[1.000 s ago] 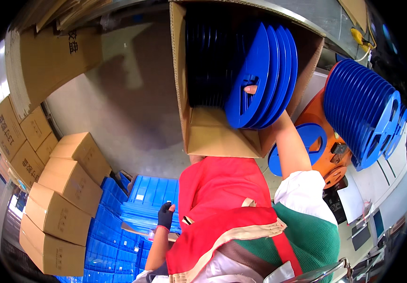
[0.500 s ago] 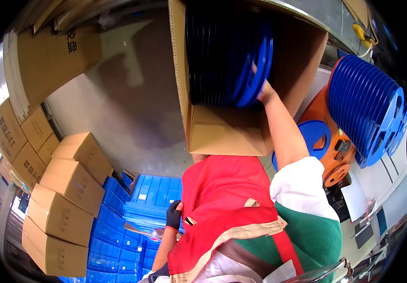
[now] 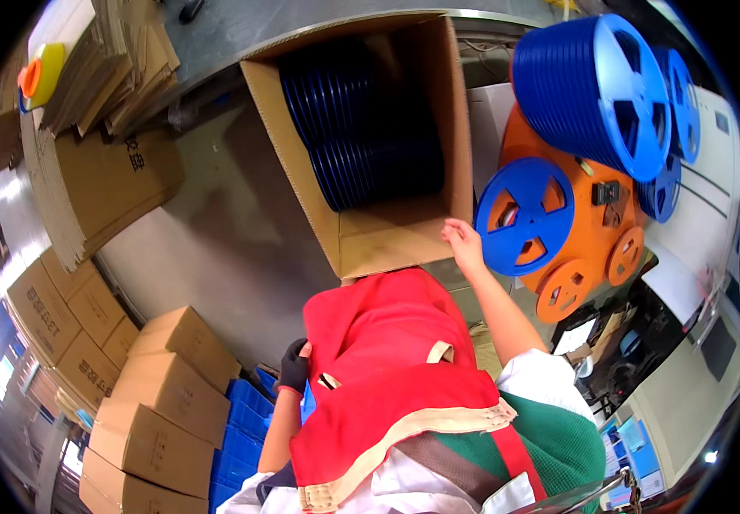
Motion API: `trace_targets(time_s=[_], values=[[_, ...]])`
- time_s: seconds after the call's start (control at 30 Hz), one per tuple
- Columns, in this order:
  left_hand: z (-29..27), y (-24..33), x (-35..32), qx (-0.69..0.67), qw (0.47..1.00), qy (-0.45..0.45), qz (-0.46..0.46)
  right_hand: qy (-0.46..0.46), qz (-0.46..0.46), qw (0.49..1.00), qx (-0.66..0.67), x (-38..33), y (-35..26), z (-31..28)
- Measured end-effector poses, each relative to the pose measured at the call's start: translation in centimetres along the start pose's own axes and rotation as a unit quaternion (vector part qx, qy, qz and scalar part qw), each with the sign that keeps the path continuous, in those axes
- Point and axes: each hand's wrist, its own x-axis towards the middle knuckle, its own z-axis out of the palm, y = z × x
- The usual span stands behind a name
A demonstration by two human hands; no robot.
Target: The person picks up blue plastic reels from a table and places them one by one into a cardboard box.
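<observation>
My right hand hovers at the near right edge of an open cardboard box, fingers loosely bent and a little apart, with nothing in it. Inside the box stand rows of dark blue reels, partly lost in shadow. Just right of that hand, a blue reel lies flat on an orange round-topped stand. My left hand, in a black glove with a bare thumb tip, is curled against the left side of my red apron; what its fingers hold, if anything, is hidden.
Blue reels are stacked on their sides at the far right, with more behind them. Closed cartons line the left, beside blue crates. Flattened cardboard leans at the far left. A grey worktop runs behind the box.
My right hand has let go of a blue reel inside the box and come out to its near right edge. The view has shifted right; my left hand stays by the apron.
</observation>
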Motion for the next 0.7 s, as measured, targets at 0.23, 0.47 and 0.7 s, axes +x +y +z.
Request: trace_targets(time_s=[0.23, 0.47, 0.7], values=[[-2.6, 6.9, 1.0, 0.04, 0.997, -0.01, 0.072, 0.247, -0.061, 0.889, -0.38, -6.8, 5.4, -7.7], [-4.8, 8.1, 1.0, 0.125, 0.982, -0.02, 0.139, 0.288, 0.164, 0.808, -0.487, -6.1, 5.0, -8.9], [-5.7, 9.8, -1.0, 0.211, 0.967, -0.018, 0.14, 0.281, 0.168, 0.756, -0.567, -5.2, 7.7, -12.7]])
